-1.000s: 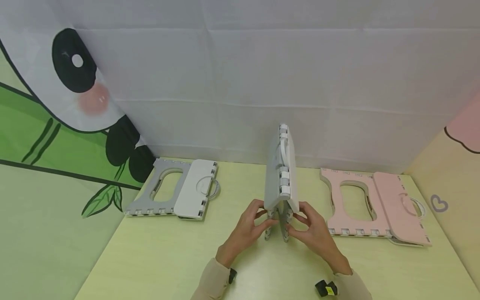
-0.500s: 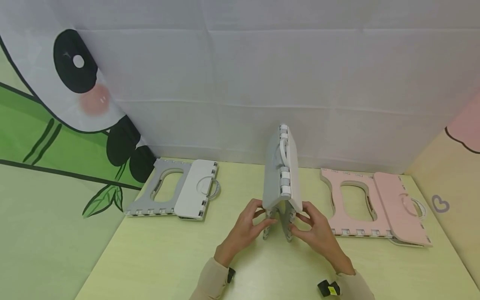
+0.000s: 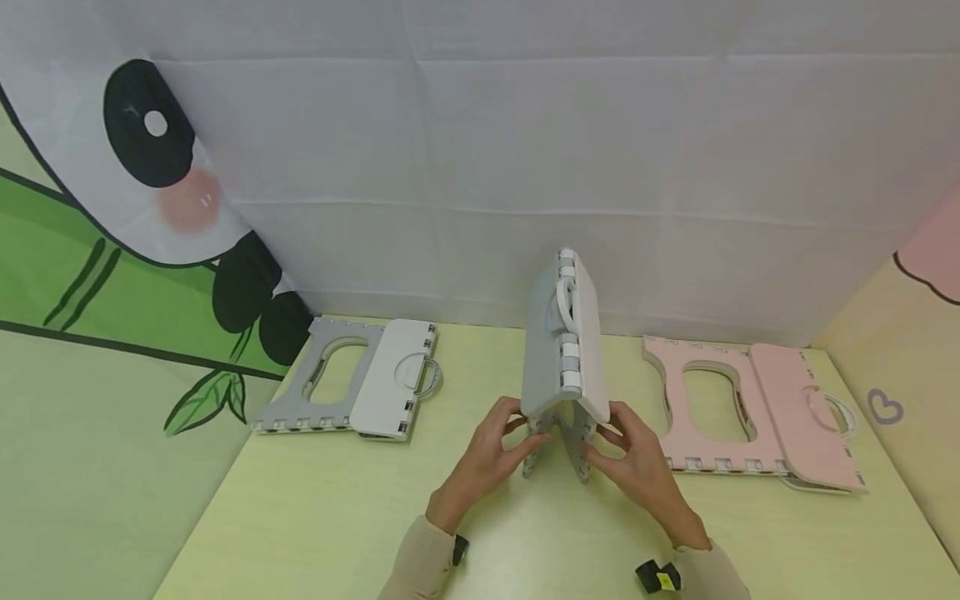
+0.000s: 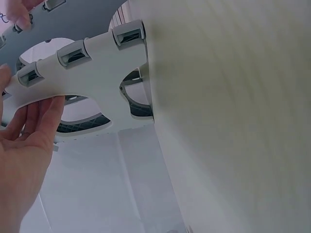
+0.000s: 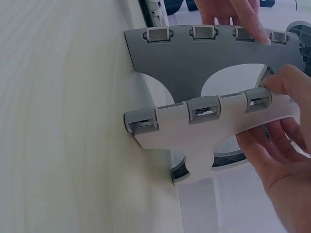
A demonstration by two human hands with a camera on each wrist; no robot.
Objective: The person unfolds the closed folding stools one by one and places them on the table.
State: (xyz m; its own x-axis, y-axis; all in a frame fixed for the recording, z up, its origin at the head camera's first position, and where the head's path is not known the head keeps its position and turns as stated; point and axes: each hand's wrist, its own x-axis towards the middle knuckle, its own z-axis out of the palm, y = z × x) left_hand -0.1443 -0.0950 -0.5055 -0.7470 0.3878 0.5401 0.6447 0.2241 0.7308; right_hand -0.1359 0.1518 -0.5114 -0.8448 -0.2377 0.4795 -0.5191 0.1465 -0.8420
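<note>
A grey-and-white folding step stool [image 3: 592,358] stands on its legs mid-table, half unfolded. Its two top panels slope down from the hinged ridge like a tent, with a small white handle [image 3: 565,304] at the ridge. My left hand [image 3: 487,454] grips the left leg panel, thumb on the inner side and fingers curled round its edge. On the opposite side, my right hand [image 3: 636,462] grips the other leg panel in the same way. The right wrist view shows the right fingers reaching through the cutout of the pale leg panel [image 5: 180,126]. Both leg panels stand apart at the bottom.
A folded grey-and-white stool [image 3: 393,375] lies flat at the left of the table [image 3: 300,517]. At the right lies a folded pink stool [image 3: 802,417]. A white cloth [image 3: 480,150] hangs behind the table, and printed cloths cover both sides.
The stool's panels have spread wider, left panel to the left and right panel to the right. Both hands have moved slightly apart with them, keeping their grip.
</note>
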